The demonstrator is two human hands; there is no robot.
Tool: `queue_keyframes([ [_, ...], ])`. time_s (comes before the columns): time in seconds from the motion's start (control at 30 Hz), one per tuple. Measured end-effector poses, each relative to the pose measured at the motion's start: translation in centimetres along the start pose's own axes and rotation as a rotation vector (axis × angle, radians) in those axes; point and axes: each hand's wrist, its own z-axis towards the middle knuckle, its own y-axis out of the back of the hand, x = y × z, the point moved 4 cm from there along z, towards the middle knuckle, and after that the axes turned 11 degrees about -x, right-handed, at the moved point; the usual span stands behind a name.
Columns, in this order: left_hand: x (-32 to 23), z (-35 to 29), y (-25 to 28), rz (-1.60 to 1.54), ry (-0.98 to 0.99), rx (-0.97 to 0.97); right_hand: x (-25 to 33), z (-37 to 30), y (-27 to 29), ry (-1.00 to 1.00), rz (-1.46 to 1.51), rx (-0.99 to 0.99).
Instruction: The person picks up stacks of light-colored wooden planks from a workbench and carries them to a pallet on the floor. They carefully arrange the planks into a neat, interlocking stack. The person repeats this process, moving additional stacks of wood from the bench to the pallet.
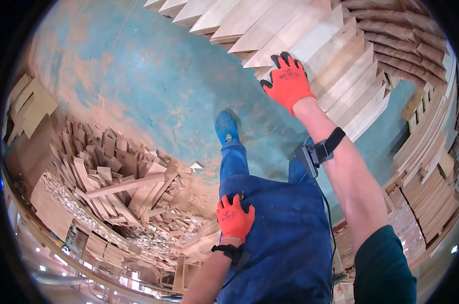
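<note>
My right hand (290, 83), in an orange glove with black fingertips, reaches over a stack of pale wooden boards (335, 66). Its fingers are spread at the pointed, angle-cut ends of the boards, and no board is gripped. My left hand (234, 219) wears the same kind of glove and lies against my blue apron (285, 218), fingers apart, with nothing seen in it. Each wrist carries a black strap with a small device.
A heap of wood offcuts (123, 177) covers the floor on the left. Blue painted floor (153, 76), dusted with sawdust, shows between heap and stack. More long boards (432, 126) are piled at the right, with brown wrapped bundles (401, 35) at the far right. My blue shoe (226, 125) stands in the middle.
</note>
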Motion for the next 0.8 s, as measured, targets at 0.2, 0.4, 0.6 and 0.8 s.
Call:
queue_keyframes([
  [0.2,0.2,0.1,0.2,-0.039,0.015,-0.018,0.8,2.9,2.0,0.060,0.081,-0.133],
  [0.4,0.4,0.5,0.7,-0.052,0.033,-0.003,2.1,5.3,2.0,0.051,-0.001,-0.089],
  [0.6,0.8,0.6,0.8,-0.096,0.067,0.012,3.7,8.5,5.2,0.172,-0.086,-0.031],
  [0.8,1.5,1.0,0.8,-0.112,0.072,0.007,5.3,11.5,5.3,0.153,-0.149,-0.031],
])
